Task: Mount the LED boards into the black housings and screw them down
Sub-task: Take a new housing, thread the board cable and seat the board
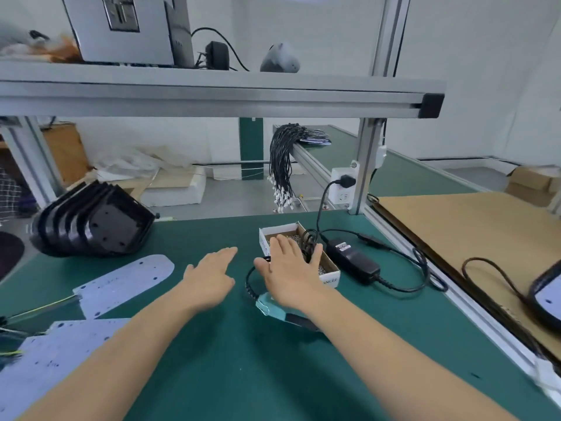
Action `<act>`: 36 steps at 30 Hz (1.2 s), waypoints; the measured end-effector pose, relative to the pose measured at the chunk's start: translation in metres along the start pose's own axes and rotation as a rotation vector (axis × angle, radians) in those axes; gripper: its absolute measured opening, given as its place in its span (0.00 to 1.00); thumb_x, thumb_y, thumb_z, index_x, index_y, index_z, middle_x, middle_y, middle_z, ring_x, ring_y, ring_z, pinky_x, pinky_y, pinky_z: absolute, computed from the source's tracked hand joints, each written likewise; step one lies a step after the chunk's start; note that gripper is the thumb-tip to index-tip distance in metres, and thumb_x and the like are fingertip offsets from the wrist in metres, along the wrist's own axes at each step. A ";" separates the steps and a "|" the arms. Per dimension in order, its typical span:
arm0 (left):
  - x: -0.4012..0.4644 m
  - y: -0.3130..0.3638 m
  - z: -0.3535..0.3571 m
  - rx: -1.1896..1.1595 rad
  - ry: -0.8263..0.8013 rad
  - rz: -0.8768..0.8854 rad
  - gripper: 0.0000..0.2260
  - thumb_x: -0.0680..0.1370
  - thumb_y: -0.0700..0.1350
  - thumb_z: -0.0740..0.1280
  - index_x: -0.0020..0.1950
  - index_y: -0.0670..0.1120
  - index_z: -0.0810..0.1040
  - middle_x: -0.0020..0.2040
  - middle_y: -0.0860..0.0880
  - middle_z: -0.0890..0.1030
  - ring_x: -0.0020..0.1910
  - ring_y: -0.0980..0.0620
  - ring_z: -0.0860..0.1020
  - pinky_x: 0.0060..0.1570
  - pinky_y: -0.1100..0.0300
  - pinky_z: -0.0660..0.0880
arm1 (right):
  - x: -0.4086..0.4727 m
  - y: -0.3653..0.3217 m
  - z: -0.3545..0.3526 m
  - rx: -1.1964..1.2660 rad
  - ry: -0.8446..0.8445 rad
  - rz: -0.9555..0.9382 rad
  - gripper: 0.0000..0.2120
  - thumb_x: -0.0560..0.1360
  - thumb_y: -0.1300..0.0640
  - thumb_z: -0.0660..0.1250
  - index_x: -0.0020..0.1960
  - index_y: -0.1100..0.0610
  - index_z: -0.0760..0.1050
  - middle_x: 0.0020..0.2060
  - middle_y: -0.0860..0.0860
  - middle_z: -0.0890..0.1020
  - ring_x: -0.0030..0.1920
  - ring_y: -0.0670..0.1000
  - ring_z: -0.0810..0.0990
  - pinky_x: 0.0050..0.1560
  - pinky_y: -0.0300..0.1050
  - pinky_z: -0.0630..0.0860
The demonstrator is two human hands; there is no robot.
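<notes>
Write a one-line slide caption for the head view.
Both open hands, left and right, reach toward the screw box; black housings and LED boards wait unassembled.

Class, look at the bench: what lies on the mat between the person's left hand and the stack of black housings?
Head view: only bare green mat separates left hand from black housings.

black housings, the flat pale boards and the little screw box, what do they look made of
Black housings: likely moulded plastic, semi-gloss, with soft sheen along the nested rims.
LED boards: thin rigid sheet, perhaps aluminium-backed circuit board, matte pale face with small drilled holes.
Screw box: cardboard, white outside, raw brown inside, holding shiny metal screws.
</notes>
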State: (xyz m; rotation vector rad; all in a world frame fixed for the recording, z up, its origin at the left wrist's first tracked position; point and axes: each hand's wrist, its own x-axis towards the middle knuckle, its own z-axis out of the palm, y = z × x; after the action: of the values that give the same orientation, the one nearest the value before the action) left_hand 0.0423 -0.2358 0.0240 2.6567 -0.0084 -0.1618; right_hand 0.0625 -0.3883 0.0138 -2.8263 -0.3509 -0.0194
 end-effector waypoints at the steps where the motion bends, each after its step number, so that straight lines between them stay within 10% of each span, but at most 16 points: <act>1: -0.001 -0.009 -0.003 0.008 0.009 -0.015 0.29 0.80 0.38 0.58 0.79 0.52 0.52 0.79 0.52 0.53 0.77 0.52 0.52 0.75 0.47 0.49 | 0.002 -0.008 0.004 0.004 -0.015 -0.009 0.28 0.83 0.45 0.45 0.77 0.58 0.48 0.78 0.50 0.49 0.77 0.50 0.44 0.69 0.68 0.32; 9: 0.026 -0.110 -0.044 0.660 0.300 -0.197 0.25 0.80 0.41 0.55 0.77 0.51 0.56 0.78 0.53 0.56 0.77 0.51 0.51 0.73 0.43 0.48 | 0.000 -0.035 0.022 -0.062 -0.102 -0.055 0.29 0.82 0.42 0.44 0.78 0.58 0.46 0.78 0.50 0.49 0.77 0.50 0.44 0.69 0.69 0.33; 17: 0.037 -0.182 -0.069 1.175 0.198 -0.249 0.25 0.82 0.45 0.55 0.78 0.46 0.53 0.77 0.47 0.57 0.77 0.43 0.50 0.72 0.36 0.43 | -0.004 -0.046 0.027 -0.122 -0.106 -0.094 0.29 0.82 0.41 0.42 0.78 0.54 0.42 0.78 0.49 0.45 0.77 0.49 0.42 0.68 0.68 0.30; 25: 0.060 -0.182 -0.071 1.278 0.221 -0.097 0.13 0.77 0.41 0.62 0.61 0.48 0.76 0.59 0.47 0.77 0.60 0.45 0.72 0.69 0.46 0.57 | -0.004 -0.055 0.028 -0.118 -0.056 -0.159 0.27 0.82 0.42 0.44 0.78 0.50 0.47 0.77 0.47 0.50 0.77 0.48 0.45 0.69 0.67 0.32; 30: 0.054 -0.169 -0.082 1.269 0.300 0.078 0.12 0.74 0.36 0.61 0.53 0.48 0.78 0.52 0.49 0.76 0.56 0.46 0.72 0.59 0.53 0.60 | -0.006 -0.052 0.014 -0.098 0.027 -0.220 0.26 0.82 0.43 0.48 0.77 0.49 0.48 0.77 0.46 0.50 0.76 0.47 0.45 0.72 0.63 0.35; 36: -0.010 -0.162 -0.127 1.087 0.547 0.751 0.13 0.65 0.29 0.64 0.40 0.45 0.80 0.39 0.49 0.78 0.43 0.45 0.79 0.50 0.52 0.66 | 0.010 -0.076 -0.016 -0.058 0.272 -0.486 0.30 0.81 0.49 0.57 0.78 0.53 0.48 0.77 0.47 0.52 0.76 0.48 0.47 0.76 0.52 0.43</act>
State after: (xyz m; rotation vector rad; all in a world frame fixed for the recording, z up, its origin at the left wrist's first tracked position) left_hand 0.0436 -0.0333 0.0623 3.3473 -1.1844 1.0923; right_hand 0.0546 -0.3199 0.0517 -2.6703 -0.9684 -0.5145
